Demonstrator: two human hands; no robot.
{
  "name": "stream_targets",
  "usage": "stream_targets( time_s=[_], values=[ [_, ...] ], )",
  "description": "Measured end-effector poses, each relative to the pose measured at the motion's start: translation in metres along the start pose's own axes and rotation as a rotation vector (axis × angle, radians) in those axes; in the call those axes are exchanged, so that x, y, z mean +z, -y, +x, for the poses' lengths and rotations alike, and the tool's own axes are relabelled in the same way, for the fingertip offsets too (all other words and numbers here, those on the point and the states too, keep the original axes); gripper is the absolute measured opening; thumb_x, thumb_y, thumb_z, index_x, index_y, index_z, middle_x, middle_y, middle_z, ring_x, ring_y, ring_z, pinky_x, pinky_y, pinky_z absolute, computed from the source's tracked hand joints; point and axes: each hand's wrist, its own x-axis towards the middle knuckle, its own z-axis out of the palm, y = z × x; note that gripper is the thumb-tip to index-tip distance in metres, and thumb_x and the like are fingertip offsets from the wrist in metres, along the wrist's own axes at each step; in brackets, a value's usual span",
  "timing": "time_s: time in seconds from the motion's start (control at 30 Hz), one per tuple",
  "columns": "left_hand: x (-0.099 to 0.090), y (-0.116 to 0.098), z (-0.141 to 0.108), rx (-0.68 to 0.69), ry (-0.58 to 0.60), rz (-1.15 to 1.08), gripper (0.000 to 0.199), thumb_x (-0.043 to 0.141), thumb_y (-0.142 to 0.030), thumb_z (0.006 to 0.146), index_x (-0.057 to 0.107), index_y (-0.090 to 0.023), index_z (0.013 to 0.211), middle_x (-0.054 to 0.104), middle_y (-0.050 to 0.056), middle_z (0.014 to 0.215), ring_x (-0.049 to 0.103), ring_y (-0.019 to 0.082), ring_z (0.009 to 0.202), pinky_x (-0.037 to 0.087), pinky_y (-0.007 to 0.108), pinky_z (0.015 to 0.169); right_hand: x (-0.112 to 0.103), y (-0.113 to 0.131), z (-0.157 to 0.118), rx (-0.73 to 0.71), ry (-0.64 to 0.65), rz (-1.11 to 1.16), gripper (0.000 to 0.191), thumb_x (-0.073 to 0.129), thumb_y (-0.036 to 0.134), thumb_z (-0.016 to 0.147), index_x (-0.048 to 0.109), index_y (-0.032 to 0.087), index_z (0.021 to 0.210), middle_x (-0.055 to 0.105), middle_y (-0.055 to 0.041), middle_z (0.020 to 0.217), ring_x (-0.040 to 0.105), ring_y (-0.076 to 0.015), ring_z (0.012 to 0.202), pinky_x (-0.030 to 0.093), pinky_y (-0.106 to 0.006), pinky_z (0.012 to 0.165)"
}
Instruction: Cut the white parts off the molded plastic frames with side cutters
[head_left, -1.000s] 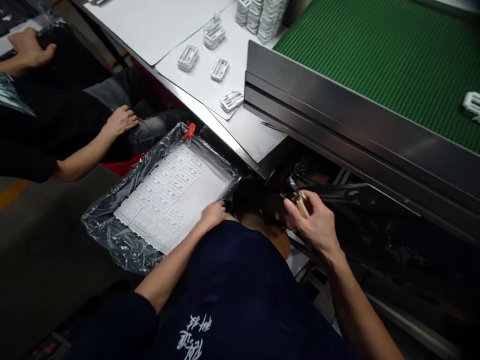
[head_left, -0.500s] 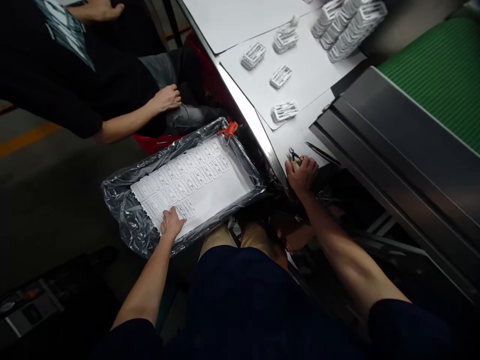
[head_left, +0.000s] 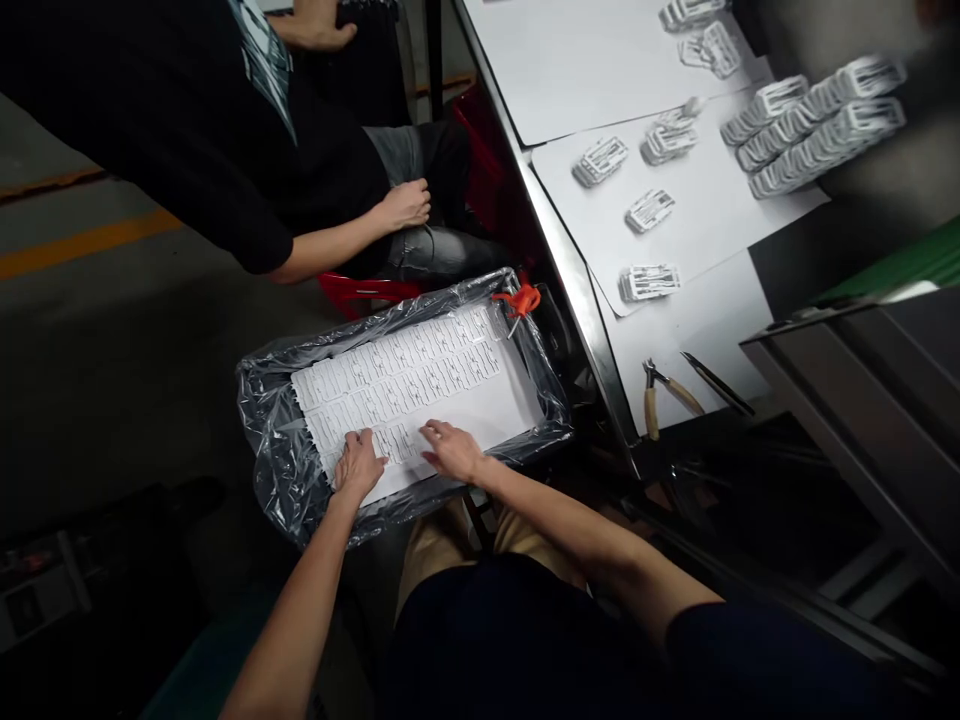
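Both of my hands rest on a white sheet of moulded plastic parts (head_left: 397, 380), which lies in a tray lined with clear plastic film (head_left: 262, 430). My left hand (head_left: 358, 465) lies flat on the sheet's lower left end, with its fingers apart. My right hand (head_left: 450, 450) lies close beside it, its fingertips on the sheet's lower edge and the white paper beneath. Neither hand holds anything. Tan-handled cutting pliers (head_left: 664, 392) lie on the white paper on the table, away from both hands.
An orange clip (head_left: 523, 300) pinches the film at the tray's far corner. Moulded white parts (head_left: 814, 130) stand in stacks on paper on a steel-edged table (head_left: 577, 290). A seated co-worker's hand (head_left: 405, 205) rests on a knee at left. A steel housing (head_left: 847, 400) and green belt (head_left: 892, 265) lie right.
My right hand has moved left from the table to the sheet and let go of the pliers, which now lie on the paper. My view has swung, shifting the scene right.
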Motion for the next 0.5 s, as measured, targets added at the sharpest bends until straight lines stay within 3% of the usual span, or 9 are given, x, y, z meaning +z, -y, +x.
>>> stream_targets(
  time_s=[0.1,0.2,0.3,0.37,0.5],
  values=[
    [0.001,-0.001,0.005,0.017,0.001,0.010,0.042,0.055,-0.030,0.080,0.041,-0.016,0.117,0.041,0.016,0.118,0.053,0.033,0.103,0.046,0.042,0.078,0.036,0.022,0.051,-0.053,0.134,-0.018,0.046,0.057,0.030,0.082,0.043,0.008,0.120,0.051,-0.0184,0.119,0.053,-0.0264,0.099,0.050,-0.036,0.073],
    [0.002,-0.002,0.010,0.020,0.006,0.004,0.047,0.055,-0.029,0.081,0.036,-0.016,0.122,0.042,0.016,0.118,0.052,0.033,0.104,0.046,0.042,0.078,0.054,0.027,0.072,-0.036,0.208,-0.044,0.037,0.053,0.015,0.081,0.043,0.003,0.115,0.050,-0.0228,0.115,0.049,-0.0293,0.106,0.048,-0.042,0.080],
    [-0.001,0.001,0.010,0.009,0.019,-0.023,0.047,0.060,-0.029,0.078,0.040,-0.015,0.119,0.043,0.017,0.119,0.049,0.035,0.108,0.044,0.044,0.082,0.060,0.027,0.068,0.001,0.258,-0.047,0.039,0.052,0.008,0.077,0.042,0.004,0.114,0.049,-0.0240,0.116,0.047,-0.0294,0.111,0.046,-0.043,0.085],
    [-0.007,0.003,0.004,-0.010,0.025,-0.060,0.047,0.065,-0.028,0.075,0.043,-0.014,0.115,0.044,0.017,0.119,0.047,0.035,0.110,0.042,0.045,0.085,0.058,0.025,0.060,0.028,0.301,-0.023,0.044,0.055,0.009,0.074,0.040,0.004,0.115,0.054,-0.0225,0.111,0.053,-0.0287,0.105,0.048,-0.041,0.080],
    [-0.032,-0.014,-0.009,-0.019,0.036,-0.208,0.030,0.061,-0.023,0.081,0.051,-0.012,0.108,0.055,0.012,0.107,0.054,0.028,0.100,0.044,0.044,0.084,0.030,0.015,0.039,0.080,0.365,0.069,0.052,0.058,0.022,0.074,0.039,0.010,0.121,0.066,-0.0131,0.095,0.065,-0.0246,0.079,0.051,-0.032,0.061]
  ],
)
